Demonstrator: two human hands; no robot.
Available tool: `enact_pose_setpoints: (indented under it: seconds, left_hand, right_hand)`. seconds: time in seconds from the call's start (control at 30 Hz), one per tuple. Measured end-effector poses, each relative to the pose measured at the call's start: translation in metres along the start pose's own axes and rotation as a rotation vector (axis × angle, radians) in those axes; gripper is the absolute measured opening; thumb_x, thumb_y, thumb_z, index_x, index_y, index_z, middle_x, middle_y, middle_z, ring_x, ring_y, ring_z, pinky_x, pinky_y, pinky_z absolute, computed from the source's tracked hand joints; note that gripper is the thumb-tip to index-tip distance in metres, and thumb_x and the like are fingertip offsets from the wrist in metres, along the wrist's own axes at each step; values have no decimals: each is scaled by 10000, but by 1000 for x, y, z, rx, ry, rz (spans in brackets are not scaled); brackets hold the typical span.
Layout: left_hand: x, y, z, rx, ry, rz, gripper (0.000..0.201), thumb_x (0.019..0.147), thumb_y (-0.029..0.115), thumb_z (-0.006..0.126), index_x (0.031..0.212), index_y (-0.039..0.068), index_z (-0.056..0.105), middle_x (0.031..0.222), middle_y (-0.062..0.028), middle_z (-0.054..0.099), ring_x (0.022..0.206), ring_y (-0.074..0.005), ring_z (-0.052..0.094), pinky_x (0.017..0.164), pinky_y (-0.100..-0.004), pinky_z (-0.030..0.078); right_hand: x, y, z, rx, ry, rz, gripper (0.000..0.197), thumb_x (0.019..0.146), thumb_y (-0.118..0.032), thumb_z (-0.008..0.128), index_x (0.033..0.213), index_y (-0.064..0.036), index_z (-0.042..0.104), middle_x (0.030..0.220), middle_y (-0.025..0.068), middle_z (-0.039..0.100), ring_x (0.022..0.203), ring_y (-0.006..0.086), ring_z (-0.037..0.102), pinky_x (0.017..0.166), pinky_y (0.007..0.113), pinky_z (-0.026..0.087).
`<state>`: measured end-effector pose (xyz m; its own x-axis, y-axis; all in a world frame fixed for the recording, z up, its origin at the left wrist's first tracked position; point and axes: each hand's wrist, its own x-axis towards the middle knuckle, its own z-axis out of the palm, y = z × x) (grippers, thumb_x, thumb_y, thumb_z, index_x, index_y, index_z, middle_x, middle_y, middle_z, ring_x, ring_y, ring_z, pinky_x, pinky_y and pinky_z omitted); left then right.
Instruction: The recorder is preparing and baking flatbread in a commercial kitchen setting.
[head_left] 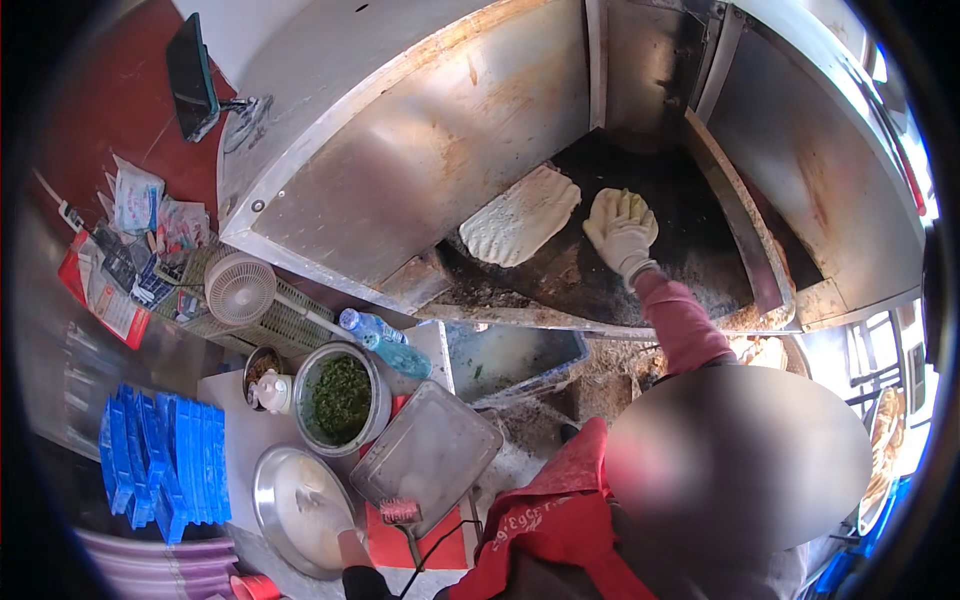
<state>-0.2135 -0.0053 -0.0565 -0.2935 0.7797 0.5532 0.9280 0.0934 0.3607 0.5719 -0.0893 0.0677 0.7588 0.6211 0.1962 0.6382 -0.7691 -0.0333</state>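
Note:
At the lower left, my left hand [325, 515] reaches from a dark sleeve into a wide steel bowl [262, 500] with pale, whitish contents. The hand looks whitish and blends with the contents, so its finger pose is unclear. My right hand is out of sight. Close to the bowl, a brush with reddish bristles [400, 512] rests against a rectangular metal tray [425, 460]. Behind them stands a pot [381, 400] of chopped greens [337, 398]. On the dark griddle [560, 275], another person's gloved hand [624, 240] lies on a piece of flat dough [605, 212], beside a larger flatbread [520, 215].
That person, in a pink sleeve [683, 318], stands at the right. A bluish bottle [400, 355] and a basin [520, 352] sit before the oven. At left are a small fan [240, 288], blue plastic pieces [165, 460] and a mounted screen [190, 80].

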Motion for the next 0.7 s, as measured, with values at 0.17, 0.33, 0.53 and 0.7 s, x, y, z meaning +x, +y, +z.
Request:
enact_pose_setpoints:
  seconds: [0.17, 0.33, 0.53, 0.7]
  left_hand:
    - [-21, -60, 0, 270, -56, -56, 378, 979, 280, 446, 1184, -6, 585, 1080, -174, 632, 966, -289, 602, 847, -381, 471]
    - [-14, -66, 6, 257, -290, -154, 395, 979, 311, 443, 1171, 2, 597, 1043, -161, 639, 925, -278, 607, 815, -381, 475]
    - [-23, -69, -4, 269, -608, -270, 418, 978, 347, 439, 1156, 11, 612, 999, -146, 649, 876, -266, 614, 777, -381, 480]
    - [-12, -80, 0, 247, -841, -368, 438, 978, 377, 435, 1143, 18, 624, 962, -133, 656, 835, -256, 619, 745, -382, 485]
  right_hand:
    - [-32, -47, -1, -104, -132, -80, 912, 869, -658, 377, 1502, -43, 149, 1553, 227, 118, 1438, 416, 68, 1124, 576, 23]
    - [-66, -15, 11, 68, 123, -113, 925, 864, -606, 467, 1487, 3, 158, 1535, 257, 146, 1431, 387, 140, 1148, 515, 74]
    - [-20, -26, 6, -60, 151, -293, 913, 891, -597, 419, 1426, 115, 218, 1510, 249, 222, 1430, 364, 141, 1164, 459, 99]
    - [8, -38, -11, 47, 97, -246, 851, 911, -582, 375, 1432, 81, 260, 1505, 250, 244, 1425, 399, 138, 1159, 486, 75]
